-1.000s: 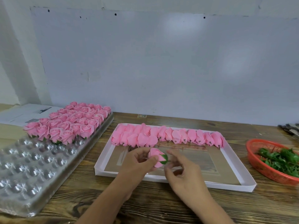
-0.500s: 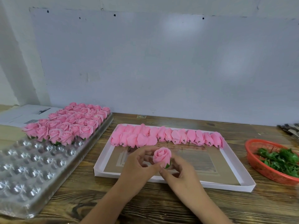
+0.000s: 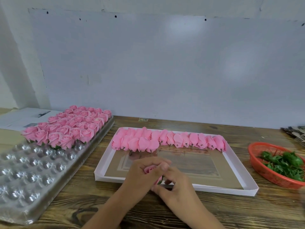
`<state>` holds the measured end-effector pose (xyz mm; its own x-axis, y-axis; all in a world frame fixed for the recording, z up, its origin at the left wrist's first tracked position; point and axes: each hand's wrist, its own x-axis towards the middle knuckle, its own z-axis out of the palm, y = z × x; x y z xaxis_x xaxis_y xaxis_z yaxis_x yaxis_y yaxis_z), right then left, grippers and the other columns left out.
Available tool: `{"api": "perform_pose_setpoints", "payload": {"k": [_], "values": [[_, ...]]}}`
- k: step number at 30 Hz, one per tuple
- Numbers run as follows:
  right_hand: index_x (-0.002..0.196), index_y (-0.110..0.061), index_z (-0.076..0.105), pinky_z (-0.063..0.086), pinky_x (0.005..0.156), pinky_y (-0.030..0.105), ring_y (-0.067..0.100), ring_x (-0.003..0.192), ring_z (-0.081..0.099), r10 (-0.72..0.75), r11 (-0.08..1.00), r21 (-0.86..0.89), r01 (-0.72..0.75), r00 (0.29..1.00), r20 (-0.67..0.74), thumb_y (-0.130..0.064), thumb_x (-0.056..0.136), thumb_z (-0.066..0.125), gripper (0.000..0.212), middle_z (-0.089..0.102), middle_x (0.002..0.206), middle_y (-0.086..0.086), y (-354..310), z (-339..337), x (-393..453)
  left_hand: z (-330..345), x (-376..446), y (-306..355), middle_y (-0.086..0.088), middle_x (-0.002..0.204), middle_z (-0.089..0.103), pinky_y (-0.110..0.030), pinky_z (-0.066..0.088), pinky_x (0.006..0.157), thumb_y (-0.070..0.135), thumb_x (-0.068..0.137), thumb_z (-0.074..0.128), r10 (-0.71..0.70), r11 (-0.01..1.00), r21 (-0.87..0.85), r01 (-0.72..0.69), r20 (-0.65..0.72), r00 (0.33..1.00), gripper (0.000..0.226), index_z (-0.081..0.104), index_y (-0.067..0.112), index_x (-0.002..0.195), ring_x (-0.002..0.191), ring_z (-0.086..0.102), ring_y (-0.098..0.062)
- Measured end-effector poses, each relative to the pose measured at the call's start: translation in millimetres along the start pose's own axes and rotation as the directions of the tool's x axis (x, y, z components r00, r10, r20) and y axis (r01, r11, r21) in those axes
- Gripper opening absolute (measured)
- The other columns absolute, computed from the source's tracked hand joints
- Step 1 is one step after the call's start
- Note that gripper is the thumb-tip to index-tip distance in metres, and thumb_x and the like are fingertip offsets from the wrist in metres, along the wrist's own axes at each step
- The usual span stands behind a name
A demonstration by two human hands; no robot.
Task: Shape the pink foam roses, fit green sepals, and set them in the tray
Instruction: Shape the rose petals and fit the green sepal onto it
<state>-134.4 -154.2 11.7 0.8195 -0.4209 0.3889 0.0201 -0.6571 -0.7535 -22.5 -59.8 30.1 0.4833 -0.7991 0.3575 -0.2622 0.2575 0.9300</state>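
Both hands hold one pink rose point(image 3: 149, 169) over the near edge of the white tray point(image 3: 198, 187): the left hand point(image 3: 142, 176) curls round it, and the right hand point(image 3: 173, 184) pinches its green sepal point(image 3: 160, 180). No writing is legible anywhere.

Bare wood point(image 3: 105, 146) separates clear tray point(image 3: 33, 176) from white box point(image 3: 250, 192).

Both hands' fingers hide most of the pink rose point(image 3: 149, 169); the clear tray point(image 3: 24, 176) runs off the left edge.
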Motion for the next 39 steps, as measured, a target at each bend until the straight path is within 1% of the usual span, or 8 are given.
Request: {"api": "perform_pose_setpoints", "payload": {"k": [5,11,15,19,27,31,35,39], "values": [[0.108,-0.042,0.069,0.053,0.076,0.029,0.011,0.098,0.064,0.009,0.992,0.124,-0.003,0.999,-0.053,-0.037,0.081,0.064,0.028,0.069,0.11,-0.018,0.7,-0.4,-0.9,-0.5,0.6,-1.2,0.018,0.106,0.075,-0.01,0.051,0.081,0.058,0.078,0.073,-0.043,0.994,0.099,0.035,0.084,0.995,0.023,0.073,0.049,0.1,0.099,0.07,-0.002],[0.096,-0.04,0.069,0.046,0.072,0.016,0.008,0.088,0.061,0.052,0.999,0.018,-0.05,0.988,-0.146,-0.044,0.075,0.065,0.021,0.068,0.093,-0.02,2.5,-5.1,0.8,-2.6,2.5,-4.8,0.015,0.12,0.068,-0.016,0.052,0.087,0.068,0.072,0.075,-0.034,0.999,0.013,0.034,0.031,0.999,0.05,0.062,0.053,0.118,0.112,0.065,-0.005],[0.104,-0.039,0.068,0.04,0.079,0.01,0.002,0.1,0.057,0.003,0.993,-0.121,-0.007,0.999,-0.038,-0.032,0.08,0.072,0.026,0.064,0.099,-0.022,4.0,-3.9,-0.3,-3.6,1.7,-1.4,0.003,0.104,0.075,-0.021,0.055,0.081,0.065,0.08,0.07,-0.002,1.0,-0.015,0.002,-0.022,1.0,0.034,0.076,0.039,0.102,0.097,0.071,-0.009],[0.115,-0.042,0.065,0.04,0.083,0.009,0.002,0.105,0.058,-0.002,0.998,-0.058,0.001,1.0,-0.019,-0.037,0.08,0.065,0.035,0.063,0.111,-0.024,2.8,-0.9,-2.9,-0.1,0.6,-3.0,0.008,0.1,0.077,-0.019,0.054,0.077,0.039,0.082,0.07,-0.009,0.999,0.054,0.008,0.028,1.0,0.012,0.079,0.037,0.089,0.091,0.071,-0.007],[0.114,-0.04,0.069,0.05,0.094,0.022,0.007,0.114,0.062,-0.027,0.989,0.144,0.041,0.995,-0.098,-0.028,0.082,0.062,0.035,0.068,0.117,-0.015,-1.5,0.1,-2.6,-0.9,0.8,-3.6,0.016,0.102,0.075,-0.015,0.053,0.082,0.043,0.073,0.073,-0.071,0.992,0.114,0.062,0.082,0.994,0.026,0.074,0.047,0.099,0.097,0.07,-0.004],[0.108,-0.03,0.073,0.05,0.086,0.019,0.007,0.103,0.065,-0.02,0.983,0.178,0.045,0.99,-0.139,-0.028,0.084,0.057,0.029,0.071,0.108,-0.011,-1.9,-0.8,-2.2,-2.3,0.2,-3.3,0.015,0.11,0.072,-0.016,0.051,0.086,0.046,0.07,0.079,-0.099,0.993,0.079,0.092,0.101,0.99,0.042,0.067,0.052,0.109,0.104,0.067,-0.004],[0.099,-0.028,0.074,0.052,0.073,0.032,0.014,0.083,0.063,0.062,0.989,0.142,-0.034,0.978,-0.197,-0.044,0.078,0.059,0.03,0.071,0.09,-0.005,2.6,-2.6,0.1,-2.2,1.5,-2.1,0.007,0.119,0.069,-0.023,0.055,0.086,0.046,0.073,0.083,-0.047,0.998,-0.045,0.049,0.054,0.997,0.05,0.064,0.046,0.12,0.111,0.067,-0.013],[0.087,-0.038,0.07,0.043,0.069,0.014,0.009,0.083,0.059,0.101,0.994,0.05,-0.094,0.982,-0.161,-0.038,0.078,0.074,0.01,0.067,0.088,-0.015,3.6,-2.4,1.0,-4.1,2.9,1.9,0.0,0.109,0.075,-0.018,0.052,0.086,0.06,0.085,0.067,0.034,0.996,-0.077,-0.04,-0.075,0.997,0.036,0.076,0.032,0.105,0.103,0.069,-0.012]]}}
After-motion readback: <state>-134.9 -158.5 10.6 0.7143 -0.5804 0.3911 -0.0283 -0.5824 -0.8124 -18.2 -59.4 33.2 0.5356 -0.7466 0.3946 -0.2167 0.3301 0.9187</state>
